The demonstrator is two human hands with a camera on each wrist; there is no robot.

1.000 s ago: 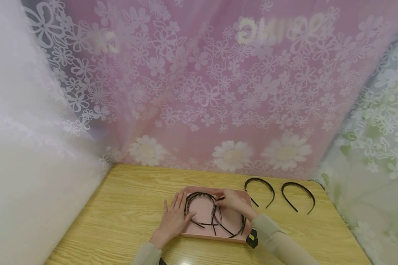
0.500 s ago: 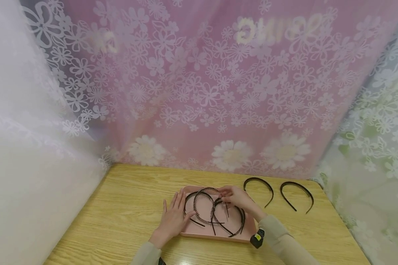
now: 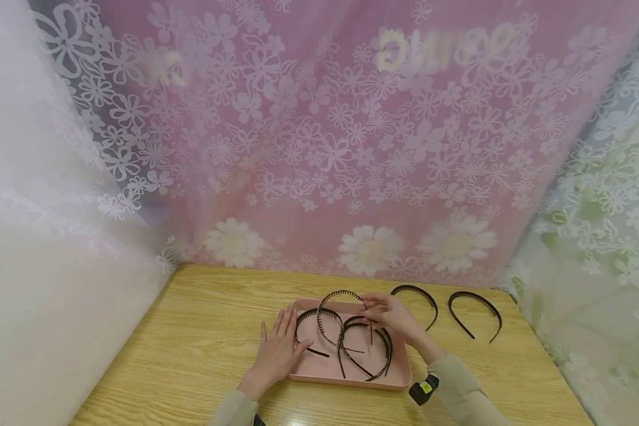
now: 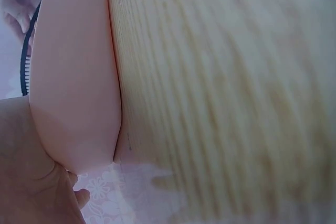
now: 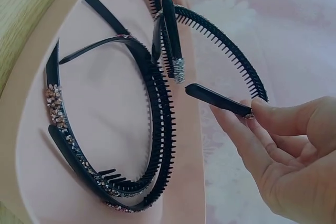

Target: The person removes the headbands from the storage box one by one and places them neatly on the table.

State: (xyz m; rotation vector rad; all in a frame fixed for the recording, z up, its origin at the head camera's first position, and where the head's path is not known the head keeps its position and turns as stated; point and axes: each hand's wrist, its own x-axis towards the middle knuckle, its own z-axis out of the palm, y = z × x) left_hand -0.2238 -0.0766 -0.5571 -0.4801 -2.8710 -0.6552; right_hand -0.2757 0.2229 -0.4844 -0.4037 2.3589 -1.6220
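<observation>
My right hand (image 3: 396,319) pinches one end of a black toothed headband (image 3: 343,291), raised over the pink tray (image 3: 362,384). In the right wrist view, thumb and fingers hold this headband (image 5: 254,80) near its tip. Under it in the tray lie more headbands, one at the left (image 3: 300,322) and overlapping ones at the right (image 3: 389,343), with glittery stones (image 5: 63,114) on their outer sides. My left hand (image 3: 277,349) rests on the tray's left edge, fingers straight. The left wrist view shows that hand (image 4: 31,166) against the tray's outer wall (image 4: 79,77).
Two more black headbands, a nearer one (image 3: 415,288) and one farther right (image 3: 476,296), lie on the wooden table (image 3: 218,307) right of the tray. A flowered pink curtain (image 3: 298,225) hangs behind the table; pale sheets flank it.
My right hand has lifted the headband up from the others in the tray and moved it to the right and away from me. The left hand has stayed in place.
</observation>
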